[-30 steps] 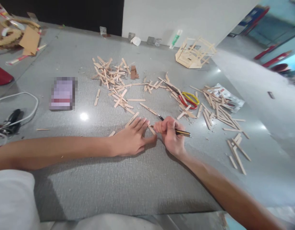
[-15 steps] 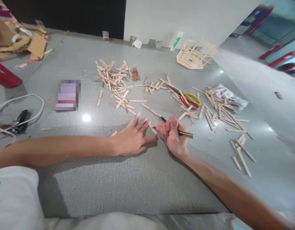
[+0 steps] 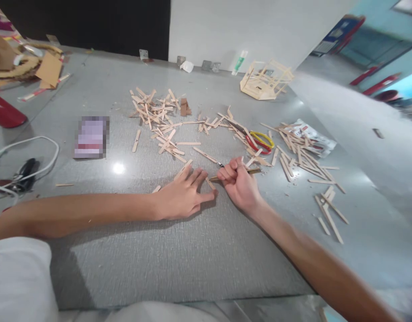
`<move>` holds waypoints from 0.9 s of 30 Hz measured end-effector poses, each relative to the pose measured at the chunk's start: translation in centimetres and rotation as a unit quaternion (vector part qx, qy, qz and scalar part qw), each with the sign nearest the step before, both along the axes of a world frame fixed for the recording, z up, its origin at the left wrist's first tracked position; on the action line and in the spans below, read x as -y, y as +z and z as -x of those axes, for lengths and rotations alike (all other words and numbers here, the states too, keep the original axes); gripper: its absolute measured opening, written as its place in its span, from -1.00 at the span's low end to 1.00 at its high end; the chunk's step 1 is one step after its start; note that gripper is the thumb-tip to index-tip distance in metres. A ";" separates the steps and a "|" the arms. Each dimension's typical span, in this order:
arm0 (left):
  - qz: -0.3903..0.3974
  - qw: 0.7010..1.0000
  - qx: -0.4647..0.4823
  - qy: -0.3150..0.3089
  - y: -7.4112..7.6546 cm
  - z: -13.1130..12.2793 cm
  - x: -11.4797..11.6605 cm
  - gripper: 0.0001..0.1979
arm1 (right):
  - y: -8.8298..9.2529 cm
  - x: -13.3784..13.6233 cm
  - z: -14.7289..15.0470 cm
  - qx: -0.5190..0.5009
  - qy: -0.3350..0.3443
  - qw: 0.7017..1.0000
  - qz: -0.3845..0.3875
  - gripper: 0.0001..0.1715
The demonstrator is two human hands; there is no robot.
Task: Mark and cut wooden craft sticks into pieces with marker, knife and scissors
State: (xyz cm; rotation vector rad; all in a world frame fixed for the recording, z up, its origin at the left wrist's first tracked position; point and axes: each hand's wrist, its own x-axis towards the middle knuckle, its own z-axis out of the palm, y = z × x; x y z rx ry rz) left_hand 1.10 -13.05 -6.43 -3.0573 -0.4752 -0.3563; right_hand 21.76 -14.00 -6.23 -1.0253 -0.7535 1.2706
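My left hand (image 3: 181, 194) lies palm down on the grey table with its fingers spread. Between its index fingertip and thumb, a short wooden craft stick (image 3: 210, 184) is held against the tabletop. My right hand (image 3: 239, 185) is closed round a pencil (image 3: 254, 171), whose tip meets or nearly meets that stick. A dark, thin tool with a silvery end (image 3: 220, 165) pokes out beside the right fingers; the rest of it is hidden. Another craft stick (image 3: 206, 154) lies just beyond it, and one more (image 3: 184, 170) is partly under the left fingers.
Loose craft sticks (image 3: 152, 109) are heaped ahead, with more (image 3: 303, 156) at right by a plastic packet (image 3: 313, 136). Scissors with red and yellow handles (image 3: 261, 142) lie among sticks. A stick-built frame (image 3: 266, 80) stands at the back. Left are a blurred-out item (image 3: 91, 137) and a white cable (image 3: 41, 138).
The pencil has swung to a different angle in my right hand, its rear end now farther from me. My left hand still pins the short stick. The view has shifted slightly.
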 end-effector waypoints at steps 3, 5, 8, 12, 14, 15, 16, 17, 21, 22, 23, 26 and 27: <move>-0.005 1.000 -0.006 0.001 0.2 0.0 0.0 -0.52 | -0.1 -0.2 -0.4 -0.005 0.016 1.000 0.021 -0.40; -0.005 1.000 -0.003 0.001 0.2 0.0 0.0 -0.52 | 0.2 0.0 -0.6 0.000 0.033 0.999 0.010 -0.49; -0.005 1.000 0.000 -0.001 0.1 0.1 0.0 -0.52 | 0.7 0.5 -0.9 0.043 0.051 0.997 -0.032 -0.68; -0.010 1.000 -0.006 0.002 0.1 0.1 0.0 -0.53 | 1.0 0.8 -1.7 0.212 -0.031 0.971 -0.104 -0.68; -0.013 1.000 -0.013 0.001 0.2 0.1 0.0 -0.51 | 0.9 0.8 -2.3 0.314 -0.106 0.932 -0.150 -0.57; -0.015 1.000 -0.016 0.000 0.2 0.1 0.0 -0.50 | 0.9 0.7 -2.6 0.355 -0.137 0.909 -0.168 -0.52; -0.015 1.000 -0.018 -0.001 0.2 0.1 0.0 -0.49 | 0.8 0.7 -2.9 0.392 -0.157 0.888 -0.182 -0.49; -0.016 1.000 -0.020 0.000 0.3 0.1 0.0 -0.48 | 0.8 0.6 -3.1 0.428 -0.166 0.867 -0.192 -0.52; -0.012 1.000 -0.022 0.002 0.3 0.1 0.0 -0.49 | 0.8 0.5 -3.7 0.575 -0.147 0.775 -0.217 -0.81; -0.011 1.000 -0.022 0.002 0.3 0.1 0.0 -0.50 | 0.7 0.4 -3.8 0.596 -0.143 0.759 -0.221 -0.82; -0.008 1.000 -0.021 0.003 0.2 0.1 0.0 -0.50 | 0.6 0.3 -3.9 0.608 -0.141 0.749 -0.222 -0.83; 0.005 1.000 -0.010 0.003 0.1 0.1 -0.1 -0.51 | 0.2 0.0 -4.2 0.621 -0.132 0.741 -0.219 -0.84; 0.010 1.000 -0.008 0.003 0.1 0.1 -0.1 -0.51 | 0.0 -0.2 -4.3 0.624 -0.129 0.740 -0.217 -0.84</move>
